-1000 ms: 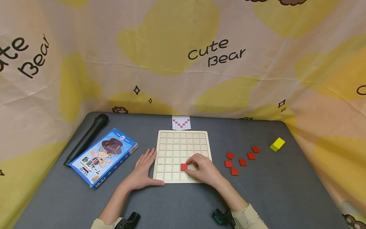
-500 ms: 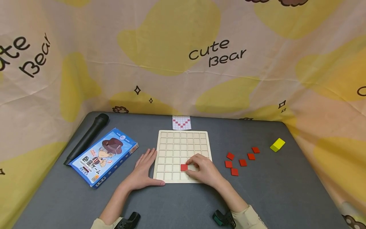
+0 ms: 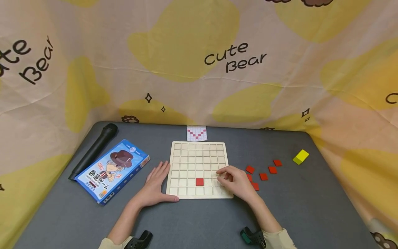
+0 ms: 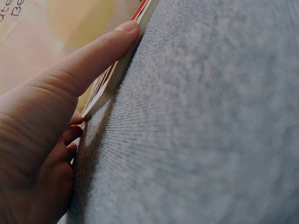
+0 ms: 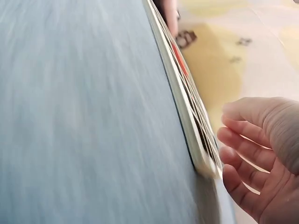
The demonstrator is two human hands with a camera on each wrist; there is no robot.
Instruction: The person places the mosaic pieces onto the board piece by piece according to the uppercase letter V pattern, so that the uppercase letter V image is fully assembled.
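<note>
A pale square grid board (image 3: 192, 160) lies on the dark grey table. One red square tile (image 3: 199, 182) sits in a cell in its second row from the near side. My left hand (image 3: 155, 190) rests along the board's left side, fingers straight, and its thumb (image 4: 105, 49) lies at the near edge in the left wrist view. Over the board's right part hovers my right hand (image 3: 237, 180), nothing between its fingers. In the right wrist view its loosely bent fingers (image 5: 247, 151) are apart from the thumb. Several loose red tiles (image 3: 263, 176) lie to the right, two partly hidden by this hand.
A card with a red V pattern (image 3: 197, 133) lies behind the board. To the left are a blue illustrated box (image 3: 113, 171) and a black microphone (image 3: 94, 150). A yellow block (image 3: 300, 157) stands at far right, and a printed curtain (image 3: 186, 69) hangs behind the table.
My right hand has let go of the red tile and moved right, toward the loose tiles. The tile stays in its cell, and the left hand has not moved.
</note>
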